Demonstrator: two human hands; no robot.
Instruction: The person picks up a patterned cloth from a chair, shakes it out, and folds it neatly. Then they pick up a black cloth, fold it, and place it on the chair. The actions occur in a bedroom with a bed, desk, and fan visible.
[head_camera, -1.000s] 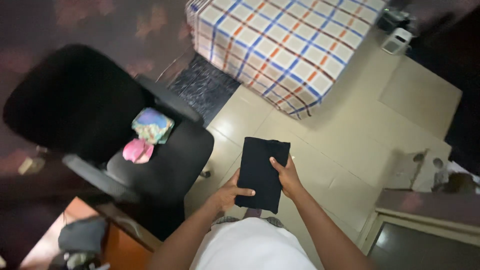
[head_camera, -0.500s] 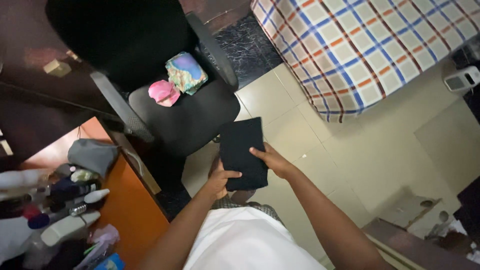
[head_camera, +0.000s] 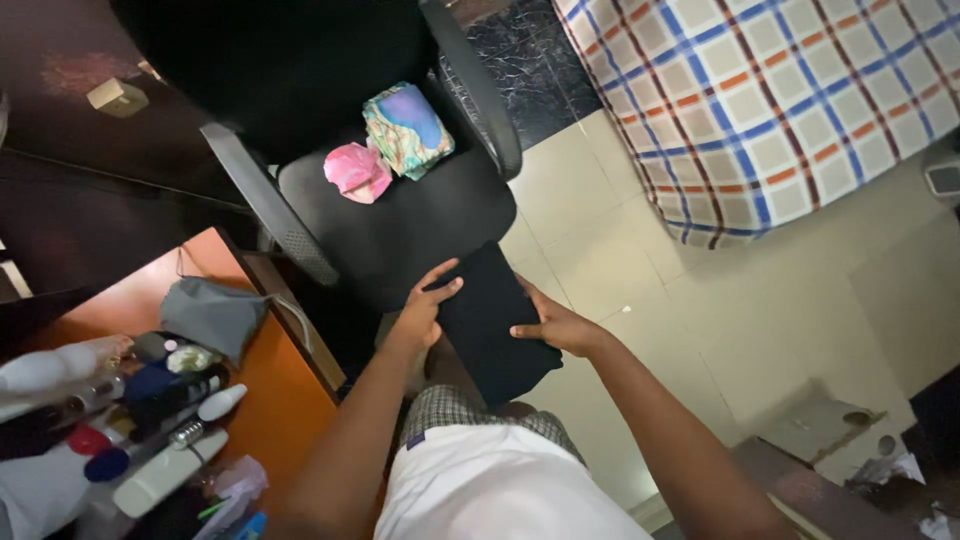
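Room lighting is dim and uneven. The pale floor tiles (head_camera: 700, 330) reflect a soft sheen; the office chair (head_camera: 330, 110) falls into near-black shadow. Edges show slight blur and wide-angle stretch.

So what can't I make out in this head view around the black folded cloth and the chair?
- Black folded cloth: underside and lower end hidden by left hand and right hand.
- Black office chair: backrest top cut off by the frame edge.
- Bottles on the orange desk: blurred, types unreadable.
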